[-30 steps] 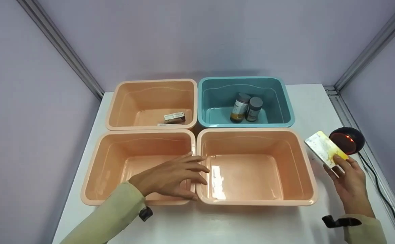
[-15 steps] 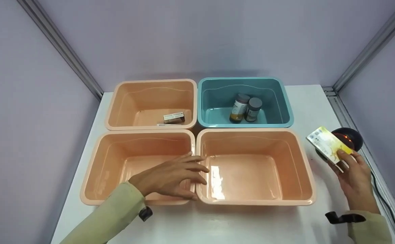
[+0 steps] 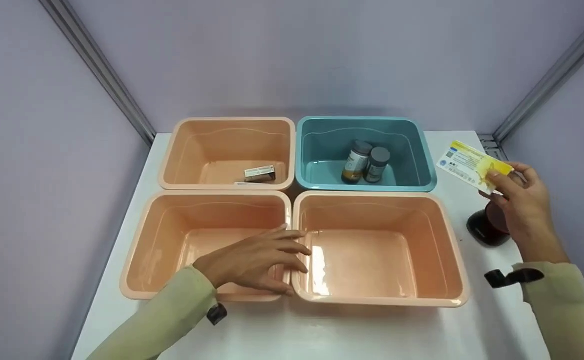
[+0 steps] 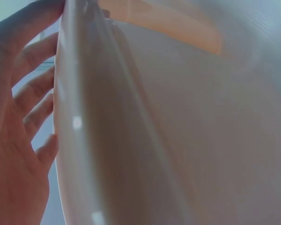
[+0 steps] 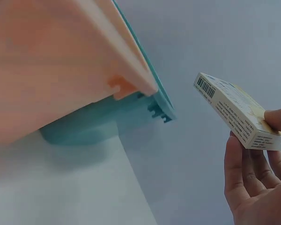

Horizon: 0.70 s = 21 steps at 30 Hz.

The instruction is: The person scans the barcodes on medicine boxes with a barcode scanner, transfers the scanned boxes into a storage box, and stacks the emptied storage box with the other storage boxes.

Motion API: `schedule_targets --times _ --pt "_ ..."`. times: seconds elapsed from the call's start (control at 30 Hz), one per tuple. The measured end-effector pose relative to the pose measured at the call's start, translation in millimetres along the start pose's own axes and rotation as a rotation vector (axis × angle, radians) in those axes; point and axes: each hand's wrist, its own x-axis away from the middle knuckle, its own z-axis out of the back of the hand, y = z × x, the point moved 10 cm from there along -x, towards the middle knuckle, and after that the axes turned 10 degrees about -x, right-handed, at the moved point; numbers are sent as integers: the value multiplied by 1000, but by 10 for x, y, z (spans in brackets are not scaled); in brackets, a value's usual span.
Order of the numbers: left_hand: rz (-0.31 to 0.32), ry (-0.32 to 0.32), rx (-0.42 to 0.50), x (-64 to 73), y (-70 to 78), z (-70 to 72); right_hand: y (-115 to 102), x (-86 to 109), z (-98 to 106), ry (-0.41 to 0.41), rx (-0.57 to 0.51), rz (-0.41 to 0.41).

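While the right hand (image 3: 522,210) pinches a flat cardboard box (image 3: 472,166) in open air above the scanner (image 3: 487,227), the left hand (image 3: 251,260) rests, fingers spread, on the smooth rims of two peach plastic bins (image 3: 292,235).

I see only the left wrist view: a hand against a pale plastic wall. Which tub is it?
Observer: The left hand rests on the rims where the two front peach tubs meet.
Operator: Is the other hand busy?
Observer: Yes, the right hand holds a yellow and white box above the black scanner.
Operator: Any barcode on it?
Observer: Yes, on its end, in the right wrist view.
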Motion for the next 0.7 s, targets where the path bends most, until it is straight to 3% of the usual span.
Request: schedule_targets --times 0.2,0.5,0.7 --pt "-4 -9 -7 -5 -1 -3 28 -177 -630 -114 292 59" --pt "-12 7 -21 10 -17 5 406 -320 -1638 -303 817 149" --pt "-30 30 -15 3 -7 26 718 -388 -2179 -382 868 149"
